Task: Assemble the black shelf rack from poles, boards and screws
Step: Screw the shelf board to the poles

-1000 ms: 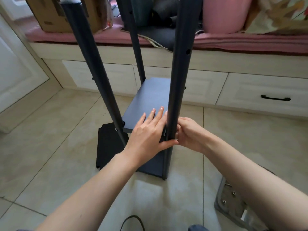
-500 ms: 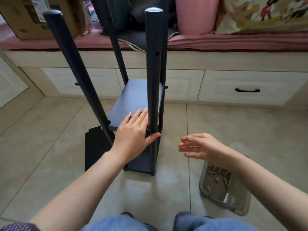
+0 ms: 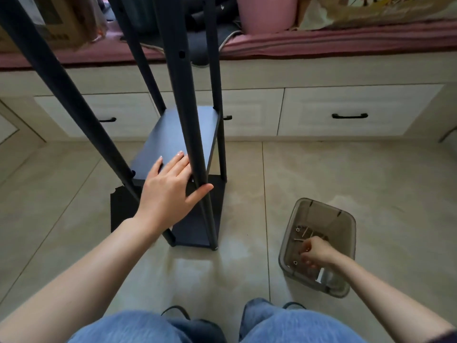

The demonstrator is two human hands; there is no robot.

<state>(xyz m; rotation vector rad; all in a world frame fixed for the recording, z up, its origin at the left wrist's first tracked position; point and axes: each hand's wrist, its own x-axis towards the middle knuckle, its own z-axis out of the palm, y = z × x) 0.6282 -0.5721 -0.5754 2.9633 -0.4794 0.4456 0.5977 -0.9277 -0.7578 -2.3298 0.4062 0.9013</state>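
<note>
The partly built black rack [image 3: 184, 129] stands on the floor tiles, several poles rising from a lower board [image 3: 195, 233] and a middle board. My left hand [image 3: 168, 191] lies flat on the middle board, fingers straight, thumb spread against the near right pole [image 3: 188, 107]. My right hand [image 3: 315, 252] reaches down into a clear grey plastic box [image 3: 346, 224] holding several screws [image 3: 304, 233]. Its fingers curl downward among them; whether they hold one is hidden.
A loose black board [image 3: 121, 209] lies on the floor behind the rack's left side. A white drawer unit [image 3: 346, 107] with a pink cushion [image 3: 346, 40], a cardboard box [image 3: 61, 23] and a pink bucket [image 3: 267, 13] runs along the back. My knees in jeans [image 3: 284, 325] fill the bottom edge.
My right hand left the near right pole and moved down and right into the screw box. My left hand stayed on the middle board. The view tilted downward.
</note>
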